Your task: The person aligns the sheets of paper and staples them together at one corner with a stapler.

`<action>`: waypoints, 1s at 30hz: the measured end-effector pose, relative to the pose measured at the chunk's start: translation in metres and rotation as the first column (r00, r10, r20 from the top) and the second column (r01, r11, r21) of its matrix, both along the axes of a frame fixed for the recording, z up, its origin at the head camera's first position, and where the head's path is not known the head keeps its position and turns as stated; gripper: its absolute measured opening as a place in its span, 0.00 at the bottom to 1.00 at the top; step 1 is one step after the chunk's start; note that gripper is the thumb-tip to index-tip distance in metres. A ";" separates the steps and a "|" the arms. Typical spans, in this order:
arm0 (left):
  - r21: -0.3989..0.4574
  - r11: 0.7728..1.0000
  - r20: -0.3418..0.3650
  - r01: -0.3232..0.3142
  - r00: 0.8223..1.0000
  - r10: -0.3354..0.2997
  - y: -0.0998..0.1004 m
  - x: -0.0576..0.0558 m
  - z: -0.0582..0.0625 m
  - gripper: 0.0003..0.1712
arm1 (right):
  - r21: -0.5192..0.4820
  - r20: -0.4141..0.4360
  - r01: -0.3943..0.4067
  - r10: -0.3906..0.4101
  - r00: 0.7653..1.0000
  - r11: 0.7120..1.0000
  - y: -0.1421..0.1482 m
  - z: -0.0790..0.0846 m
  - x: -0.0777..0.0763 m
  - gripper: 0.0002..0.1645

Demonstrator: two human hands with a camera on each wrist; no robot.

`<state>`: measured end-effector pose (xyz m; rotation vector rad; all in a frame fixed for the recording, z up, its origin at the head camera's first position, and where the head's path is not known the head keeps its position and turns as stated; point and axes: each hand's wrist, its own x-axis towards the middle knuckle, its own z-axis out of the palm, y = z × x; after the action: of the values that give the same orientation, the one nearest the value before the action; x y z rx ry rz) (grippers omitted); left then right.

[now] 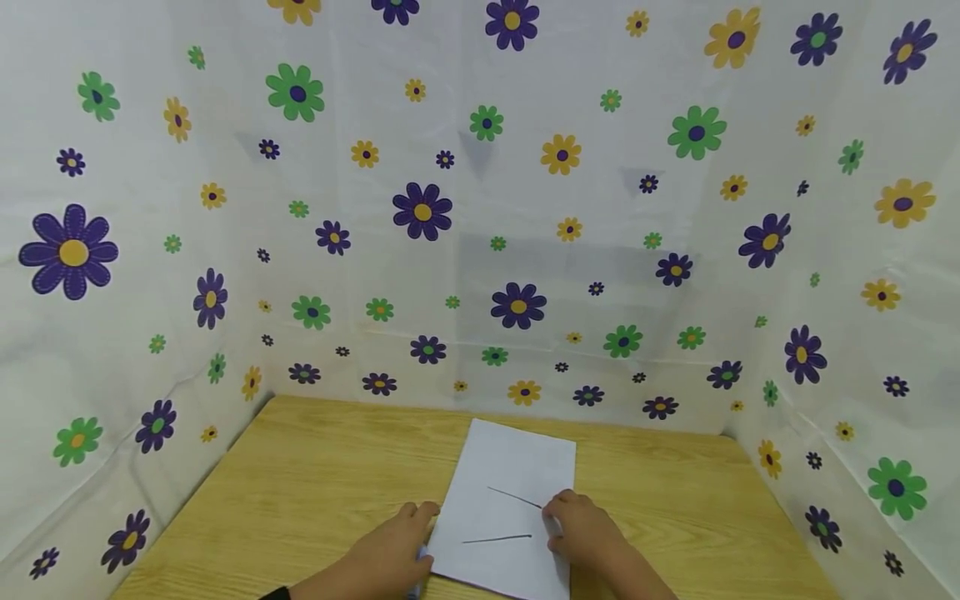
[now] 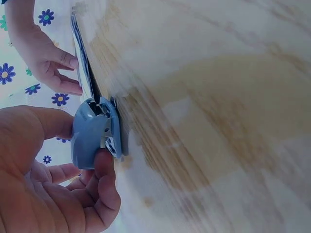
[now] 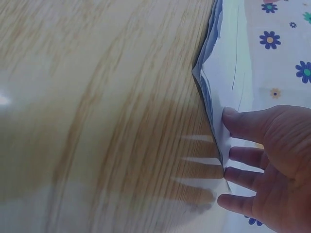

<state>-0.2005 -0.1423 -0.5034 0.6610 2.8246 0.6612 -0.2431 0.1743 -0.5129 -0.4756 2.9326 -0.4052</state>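
Observation:
A stack of white paper lies on the table, its top sheet bearing two dark drawn lines. My left hand is at the stack's left edge. It grips a blue hole punch between thumb and fingers, with metal parts showing in its gap. The punch meets the end of the paper in the left wrist view; how far the sheets go in is hidden. On the right edge of the stack rests my right hand. Its thumb and fingertips touch the paper there, fingers fairly straight in the right wrist view.
Under the paper is a yellow wood-grain table. A white sheet with purple, green and yellow flowers hangs behind the table and along both sides. The sheets' edges fan slightly apart near my right hand.

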 end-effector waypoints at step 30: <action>-0.002 0.983 -0.060 -0.183 0.981 0.183 0.005 -0.055 -0.017 0.24 | -0.004 -0.010 -0.083 0.083 0.997 0.997 0.005 -0.005 0.000 0.21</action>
<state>-0.2559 -0.1378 -0.5203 0.4295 2.9673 0.6691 -0.2434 0.1798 -0.5176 -0.5992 2.9094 -0.3993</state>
